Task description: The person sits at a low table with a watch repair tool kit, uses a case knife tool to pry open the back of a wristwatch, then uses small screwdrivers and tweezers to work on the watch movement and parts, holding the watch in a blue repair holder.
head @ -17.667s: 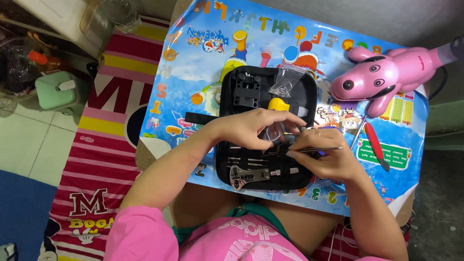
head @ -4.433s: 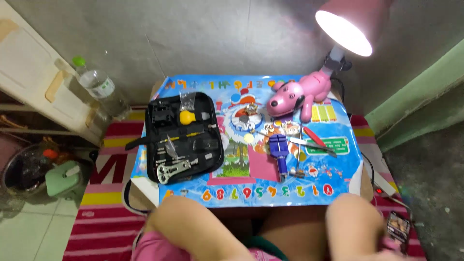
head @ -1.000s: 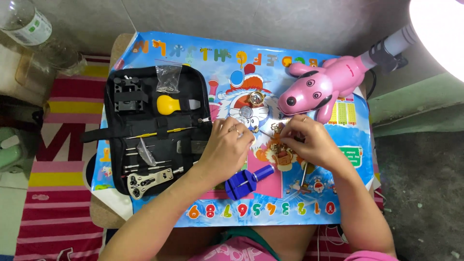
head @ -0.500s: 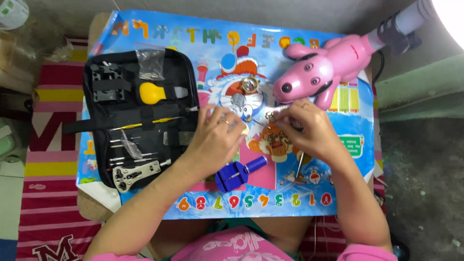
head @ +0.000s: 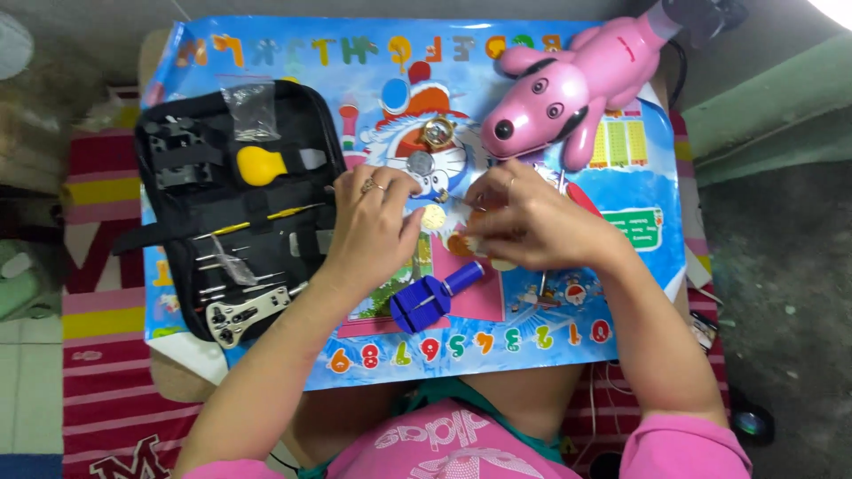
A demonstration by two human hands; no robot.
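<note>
While an open black tool case [head: 235,208] lies at the left of the small table, its yellow ball-shaped tool [head: 259,165], thin metal drivers and a silver case wrench [head: 250,312] sit strapped in its loops, and a clear plastic bag [head: 251,111] rests at its top edge. Just right of the case, the left hand [head: 373,232] lies palm down on the bright cartoon mat [head: 293,53], a ring on one finger, its fingertips bent toward a small pale round disc [head: 432,216] that sits between the two hands; whether the fingers actually touch the disc cannot be told. Below the hands, a blue link-removal tool [head: 435,295] lies tilted on the mat, untouched. Above the disc, a grey round piece [head: 420,163] and a gold watch body [head: 437,133] rest on the mat, apart from both hands. Further right, the right hand [head: 537,231] is curled with its fingertips pinched together over small orange and pale parts [head: 461,244]; what exactly it grips is hidden by the fingers. A red-handled tool [head: 583,197] pokes out behind that hand, and a thin metal pin tool [head: 542,286] lies just beneath it. At the top right stands a pink dog-shaped lamp [head: 577,84], its snout near the right hand's knuckles.
</note>
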